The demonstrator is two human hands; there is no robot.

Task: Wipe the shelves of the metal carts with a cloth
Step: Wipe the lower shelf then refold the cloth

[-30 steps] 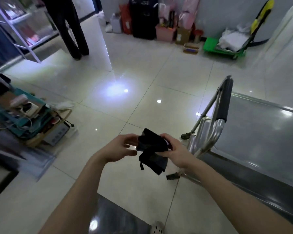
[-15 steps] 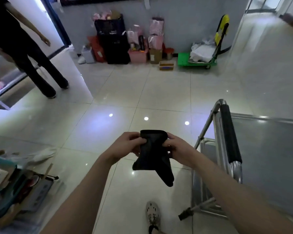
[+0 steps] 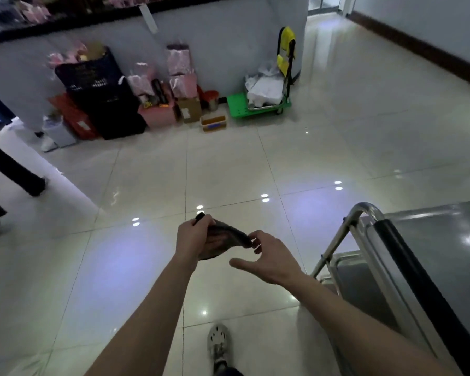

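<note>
Metal cart [image 3: 429,267] fills my lower right, its top shelf grey and shiny, a black-padded push handle [image 3: 407,267] along the near edge. I'm standing just off its handle end, probably so the shelf comes within arm's reach once the cloth is ready.

Left of the cart, over bare floor tiles: both hands raised in front of me, not yet at the shelf.

Left hand [image 3: 194,240] – grip closed on the dark cloth [image 3: 228,236], one end pinched up between finger and thumb. I read this as holding it steady for folding into a pad.

Right hand [image 3: 269,260] – grip open, fingers spread, fingertips just at the cloth's cart-side end; whether they touch it I cannot tell.

Cloth is off the cart altogether. Wiping not begun, by my judgement.
</note>
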